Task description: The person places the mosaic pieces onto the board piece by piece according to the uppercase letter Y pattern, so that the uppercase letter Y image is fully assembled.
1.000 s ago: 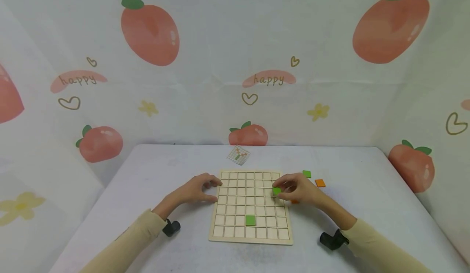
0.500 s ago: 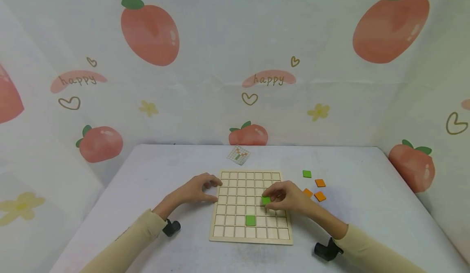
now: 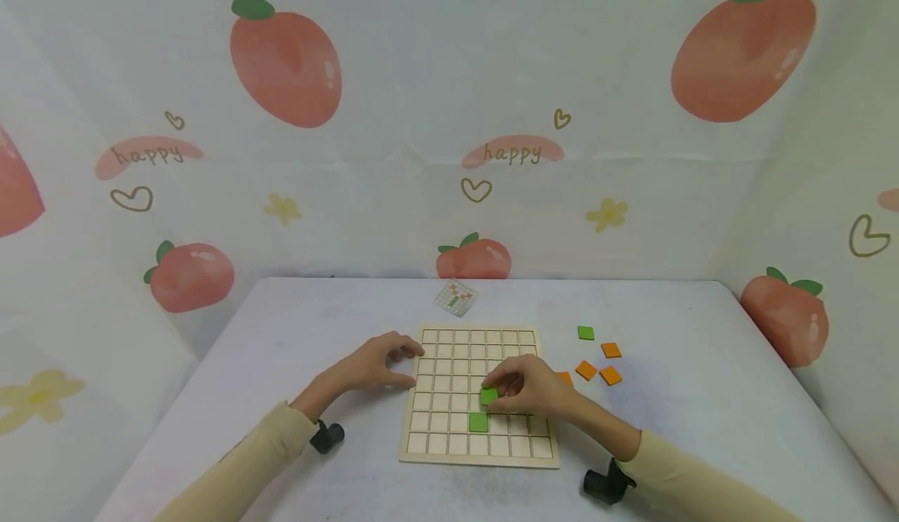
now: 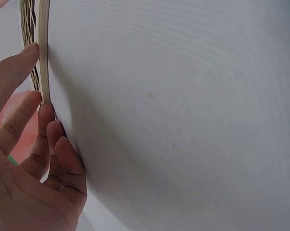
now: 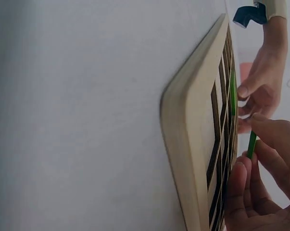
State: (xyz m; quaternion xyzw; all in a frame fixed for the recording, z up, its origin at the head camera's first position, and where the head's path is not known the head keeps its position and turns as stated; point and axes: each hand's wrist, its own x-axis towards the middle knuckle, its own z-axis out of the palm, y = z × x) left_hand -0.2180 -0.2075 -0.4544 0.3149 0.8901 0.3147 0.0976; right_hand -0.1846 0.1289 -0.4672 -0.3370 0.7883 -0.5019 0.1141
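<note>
A wooden grid board [image 3: 449, 382] lies flat on the table. One green square tile [image 3: 478, 422] sits in a cell near its front edge. Between thumb and fingers, my right hand [image 3: 528, 386] pinches a second green tile [image 3: 488, 396] just above the board, behind the seated one. The right wrist view shows this pinched tile [image 5: 252, 144] on edge, apart from the board. My left hand [image 3: 379, 361] touches the board's left edge with its thumb and fingertips; in the left wrist view those fingers [image 4: 19, 120] are extended along the edge.
To the right of the board lie a green tile [image 3: 586, 333] and several orange tiles [image 3: 611, 375], one partly hidden by my right hand. Behind the board is a small card with a coloured grid pattern [image 3: 456, 296]. A printed cloth [image 3: 393, 116] hangs behind the table.
My right hand has carried the green tile left and toward the front, from the board's right side to above its middle. The orange tiles have come into sight. My left hand stays put.
</note>
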